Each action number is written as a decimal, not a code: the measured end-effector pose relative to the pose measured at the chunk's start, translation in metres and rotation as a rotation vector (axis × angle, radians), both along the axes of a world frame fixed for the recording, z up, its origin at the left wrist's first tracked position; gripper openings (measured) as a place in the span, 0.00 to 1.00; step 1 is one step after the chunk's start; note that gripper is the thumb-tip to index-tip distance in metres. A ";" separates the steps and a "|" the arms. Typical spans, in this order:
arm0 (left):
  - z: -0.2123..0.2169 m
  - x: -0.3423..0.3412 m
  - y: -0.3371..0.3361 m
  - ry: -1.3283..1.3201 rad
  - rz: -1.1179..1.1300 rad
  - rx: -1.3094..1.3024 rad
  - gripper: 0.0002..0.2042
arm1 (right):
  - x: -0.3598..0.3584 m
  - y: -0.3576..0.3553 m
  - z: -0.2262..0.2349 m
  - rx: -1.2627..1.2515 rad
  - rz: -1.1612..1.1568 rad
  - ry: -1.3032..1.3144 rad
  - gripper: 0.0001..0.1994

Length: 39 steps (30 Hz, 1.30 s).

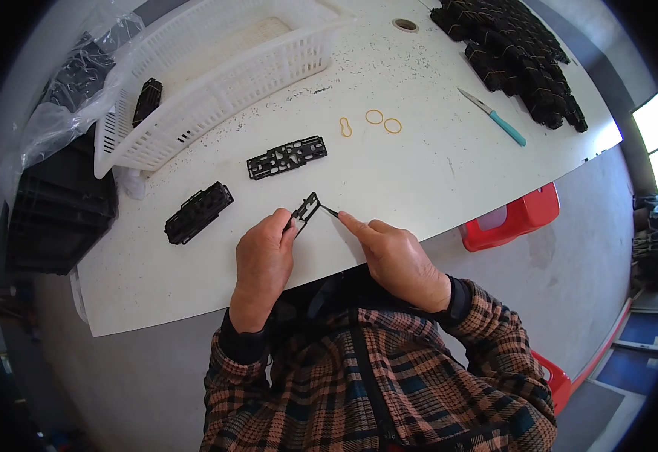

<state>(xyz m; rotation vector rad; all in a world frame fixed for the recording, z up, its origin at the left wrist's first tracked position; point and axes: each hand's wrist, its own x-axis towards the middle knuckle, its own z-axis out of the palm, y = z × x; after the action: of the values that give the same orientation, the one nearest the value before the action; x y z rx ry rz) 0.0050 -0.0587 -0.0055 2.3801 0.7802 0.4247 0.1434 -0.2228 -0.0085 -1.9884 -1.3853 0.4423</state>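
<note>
Pinched between the fingers and thumb of my left hand is a small black plastic frame, held tilted just above the white table. My right hand grips a thin dark pointed tool, whose tip is at the frame's right edge; most of its handle is hidden in my fist. Beyond my left hand lie two stacks of similar black frames, one stack to the left and another stack farther off. Loose yellow rubber bands lie beyond my right hand.
A white slatted crate stands at the far left with a black bundle inside. Many banded black bundles are piled far right, near a teal-handled knife. A tape roll and dark crumbs lie about. Red stool beside the table.
</note>
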 end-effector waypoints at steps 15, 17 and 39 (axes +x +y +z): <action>0.005 0.002 -0.011 0.024 -0.068 0.121 0.05 | -0.013 0.013 -0.008 -0.114 -0.058 -0.280 0.33; 0.005 0.001 -0.011 0.021 -0.071 0.118 0.05 | -0.010 0.013 -0.010 -0.107 -0.038 -0.250 0.32; 0.026 -0.001 0.007 0.037 -0.209 -0.599 0.08 | 0.026 0.030 0.005 0.128 -0.013 0.493 0.08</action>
<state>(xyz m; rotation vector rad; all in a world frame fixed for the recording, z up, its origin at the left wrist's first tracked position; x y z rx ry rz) 0.0043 -0.0517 0.0201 1.8797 0.5651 0.0437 0.1691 -0.1926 -0.0035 -1.6387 -1.0594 0.7588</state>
